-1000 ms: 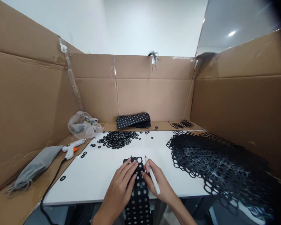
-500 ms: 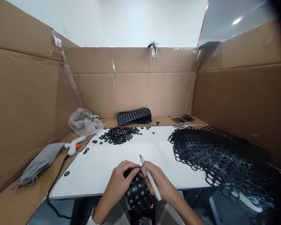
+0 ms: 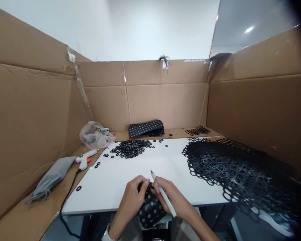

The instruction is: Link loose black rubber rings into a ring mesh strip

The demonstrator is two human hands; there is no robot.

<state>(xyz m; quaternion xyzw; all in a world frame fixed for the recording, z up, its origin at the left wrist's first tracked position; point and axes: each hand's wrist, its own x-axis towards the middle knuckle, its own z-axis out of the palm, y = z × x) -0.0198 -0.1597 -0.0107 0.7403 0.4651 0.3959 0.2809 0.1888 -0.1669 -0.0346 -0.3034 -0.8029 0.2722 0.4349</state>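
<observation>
At the table's near edge, above my lap, both hands meet on a black piece with pale grey dots [image 3: 152, 208]. My left hand [image 3: 134, 194] is closed on its upper left edge, thumb pressed toward the fingers. My right hand [image 3: 170, 192] rests against its upper right side and grips a slim white pen-like tool [image 3: 167, 200]. The tool's dark pointed tip sticks up past the fingers, away from the dotted piece. Whether it is a pen or a craft knife I cannot tell. My fingers hide the piece's top edge.
Small black rings [image 3: 131, 148] lie heaped on the white tabletop [image 3: 102, 187]. Black ring mesh [image 3: 230, 167] is piled at right, overhanging the edge. A dotted black bundle [image 3: 146, 129] sits at the back. Leftward are a glue gun [image 3: 84, 160], grey pouch [image 3: 54, 174] and plastic bag [image 3: 94, 135]. Cardboard walls [image 3: 165, 103] surround this.
The whole view has shifted slightly down and to the right. My left thumb has risen from the dotted piece toward its fingers. The white tool stays in my right hand.
</observation>
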